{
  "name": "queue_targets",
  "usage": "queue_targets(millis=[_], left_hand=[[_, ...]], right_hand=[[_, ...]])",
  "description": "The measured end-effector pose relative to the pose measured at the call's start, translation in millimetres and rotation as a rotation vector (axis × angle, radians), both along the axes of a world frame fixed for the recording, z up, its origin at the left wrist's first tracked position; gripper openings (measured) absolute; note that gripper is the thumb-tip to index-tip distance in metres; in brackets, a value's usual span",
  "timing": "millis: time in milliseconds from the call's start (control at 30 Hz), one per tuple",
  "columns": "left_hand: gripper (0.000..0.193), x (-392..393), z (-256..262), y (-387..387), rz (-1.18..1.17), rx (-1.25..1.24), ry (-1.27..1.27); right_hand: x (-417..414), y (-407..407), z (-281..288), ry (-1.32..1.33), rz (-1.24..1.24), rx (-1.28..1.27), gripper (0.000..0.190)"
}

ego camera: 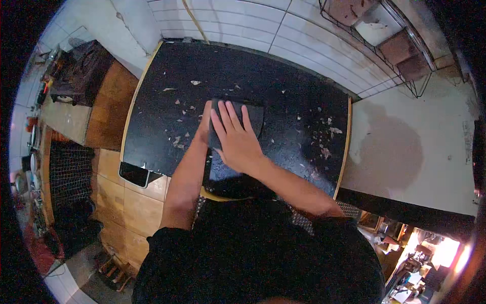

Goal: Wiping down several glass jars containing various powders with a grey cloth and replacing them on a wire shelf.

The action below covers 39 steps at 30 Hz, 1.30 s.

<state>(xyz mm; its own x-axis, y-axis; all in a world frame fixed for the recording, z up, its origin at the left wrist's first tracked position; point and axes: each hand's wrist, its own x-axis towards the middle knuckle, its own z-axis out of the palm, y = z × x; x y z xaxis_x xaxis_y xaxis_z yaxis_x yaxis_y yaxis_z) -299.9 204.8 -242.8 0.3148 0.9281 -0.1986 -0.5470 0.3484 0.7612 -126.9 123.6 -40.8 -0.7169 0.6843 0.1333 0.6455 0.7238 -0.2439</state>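
Observation:
A dark, flat, rectangular object (256,119) is in front of me over the black tabletop (235,68); I cannot tell exactly what it is. Along its left edge runs my left hand (205,123), seen edge-on, with most of its fingers hidden. My right hand (239,142) lies flat across the object's face, palm down and fingers slightly spread. Small pale scraps (177,142) are scattered on the tabletop to the left, and more flakes (325,152) lie at the right. Closer to my body, a patch of the surface looks glossy.
A white tiled wall (228,19) borders the far side. At the left rear stands a brown cardboard box (110,106). A dark-screened, phone-like device (134,174) is by the front left corner. A wire rack (414,85) hangs at upper right, above a pale surface (436,152).

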Motion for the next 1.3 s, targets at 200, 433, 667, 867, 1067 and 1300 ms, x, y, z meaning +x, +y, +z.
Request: queue_targets(millis=[200,433,667,867,1067,1300], left_hand=[[0.039,34.4,45.0,0.8,0.231,-0.015,0.062],[0.04,56.7,89.1,-10.0,0.536,-0.037,0.091],[0.037,43.4,37.6,-18.0,0.567,0.118,0.131],[0.022,36.7,5.5,-3.1,0.447,-0.217,-0.172],[0.026,43.3,46.4,-27.2,0.541,0.554,0.966],[0.026,37.8,77.3,-26.1,0.377,0.131,0.418]], right_hand=[[-26.2,33.9,-3.4,-0.022,-0.087,0.097,0.074],[-40.7,79.6,8.6,0.001,-0.133,-0.247,0.053],[-42.1,95.4,23.2,0.117,-0.327,-0.462,0.048],[-1.2,115.8,-19.4,1.051,-0.37,-0.696,0.042],[-1.7,63.2,5.5,0.313,0.051,-0.136,0.057],[29.5,-3.1,3.4,-0.01,0.141,-0.038,0.087]])
